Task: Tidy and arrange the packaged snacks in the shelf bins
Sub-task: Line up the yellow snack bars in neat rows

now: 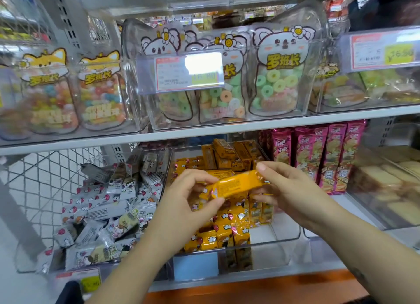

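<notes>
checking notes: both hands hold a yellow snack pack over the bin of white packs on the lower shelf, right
No, the head view shows the left hand and right hand holding the yellow snack pack over the bin of yellow packs on the lower shelf.

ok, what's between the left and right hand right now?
In the head view, one yellow snack packet spans the gap: left hand pinches its left end, right hand grips its right end, above the clear bin of yellow packets.

Price label (189, 70) up top, wire mesh panel (52, 181) at lower left
</notes>
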Demonstrator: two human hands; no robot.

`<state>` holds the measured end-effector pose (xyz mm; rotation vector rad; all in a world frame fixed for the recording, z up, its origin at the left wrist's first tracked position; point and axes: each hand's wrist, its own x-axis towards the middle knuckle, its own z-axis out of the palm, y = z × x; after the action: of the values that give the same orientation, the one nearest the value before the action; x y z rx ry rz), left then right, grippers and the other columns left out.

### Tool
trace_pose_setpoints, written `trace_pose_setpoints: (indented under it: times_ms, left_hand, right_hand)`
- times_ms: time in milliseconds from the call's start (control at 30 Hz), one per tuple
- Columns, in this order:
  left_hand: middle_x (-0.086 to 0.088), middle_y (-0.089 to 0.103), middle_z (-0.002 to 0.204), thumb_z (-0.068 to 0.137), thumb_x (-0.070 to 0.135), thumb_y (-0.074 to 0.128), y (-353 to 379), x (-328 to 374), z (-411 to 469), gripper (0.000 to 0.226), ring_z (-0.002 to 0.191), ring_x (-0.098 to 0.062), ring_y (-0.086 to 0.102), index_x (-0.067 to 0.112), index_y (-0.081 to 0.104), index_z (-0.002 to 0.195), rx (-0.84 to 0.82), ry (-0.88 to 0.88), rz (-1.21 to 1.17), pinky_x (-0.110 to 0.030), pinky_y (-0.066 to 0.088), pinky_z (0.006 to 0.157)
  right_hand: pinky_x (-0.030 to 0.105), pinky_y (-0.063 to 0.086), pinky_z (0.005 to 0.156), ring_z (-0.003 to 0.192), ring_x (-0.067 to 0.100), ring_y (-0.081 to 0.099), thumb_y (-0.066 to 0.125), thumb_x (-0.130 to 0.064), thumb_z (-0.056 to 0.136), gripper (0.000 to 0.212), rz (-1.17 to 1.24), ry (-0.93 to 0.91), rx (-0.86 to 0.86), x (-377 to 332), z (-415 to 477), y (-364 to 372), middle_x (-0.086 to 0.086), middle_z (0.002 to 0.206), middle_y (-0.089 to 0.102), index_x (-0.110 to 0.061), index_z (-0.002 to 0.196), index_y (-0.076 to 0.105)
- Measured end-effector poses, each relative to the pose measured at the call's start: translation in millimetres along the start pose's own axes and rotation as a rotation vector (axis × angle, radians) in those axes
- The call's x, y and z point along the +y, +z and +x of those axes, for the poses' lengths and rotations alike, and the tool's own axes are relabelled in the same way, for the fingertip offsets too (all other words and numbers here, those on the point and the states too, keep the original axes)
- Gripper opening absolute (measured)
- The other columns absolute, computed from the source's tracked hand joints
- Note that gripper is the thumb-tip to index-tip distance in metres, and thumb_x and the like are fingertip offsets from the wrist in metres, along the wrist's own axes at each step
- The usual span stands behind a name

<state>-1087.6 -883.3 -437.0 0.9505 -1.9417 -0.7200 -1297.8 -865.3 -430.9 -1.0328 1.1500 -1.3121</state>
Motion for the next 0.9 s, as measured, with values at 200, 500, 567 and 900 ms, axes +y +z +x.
trace_pose_setpoints:
  times_ms: [200,500,567,900]
  left_hand:
    - [0.025,0.048,0.112,0.075,0.035,0.075,3,-3,-1,0.034,0.111,0.006,0.046,0.043,0.055,0.101,-0.132,0.166,0.235,-0.002,0.033,0.089]
    - [0.022,0.043,0.138,0.084,0.065,0.044,-20,-14,4,0.059,0.127,-0.001,0.039,0.043,0.034,0.138,-0.097,-0.042,0.888,-0.029,0.012,0.112]
    - [0.02,0.045,0.139,0.089,0.057,0.045,-15,-16,3,0.051,0.126,-0.001,0.041,0.042,0.036,0.138,-0.127,-0.055,0.951,-0.031,0.013,0.112]
    - [0.019,0.049,0.135,0.089,0.056,0.045,-13,-20,3,0.051,0.121,-0.003,0.046,0.041,0.038,0.137,-0.112,-0.092,1.019,-0.033,0.02,0.107]
  right_hand:
    - [0.024,0.056,0.062,0.075,0.013,0.067,0.062,-0.008,0.084,0.022,0.127,0.045,0.042,3,5,-3,0.009,0.093,0.063,-0.012,0.105,0.054]
    - [0.027,0.057,0.071,0.08,0.016,0.068,0.065,0.001,0.081,0.036,-0.094,-0.254,0.09,-7,2,-13,0.011,0.099,0.068,-0.021,0.108,0.056]
    - [0.02,0.055,0.069,0.078,0.007,0.067,0.067,-0.002,0.081,0.033,-0.197,-0.326,0.129,-6,1,-12,0.006,0.099,0.066,-0.023,0.103,0.058]
    - [0.018,0.044,0.067,0.088,0.005,0.052,0.068,-0.017,0.079,0.047,-0.961,-0.386,-0.013,20,3,-3,-0.012,0.107,0.051,-0.036,0.117,0.048]
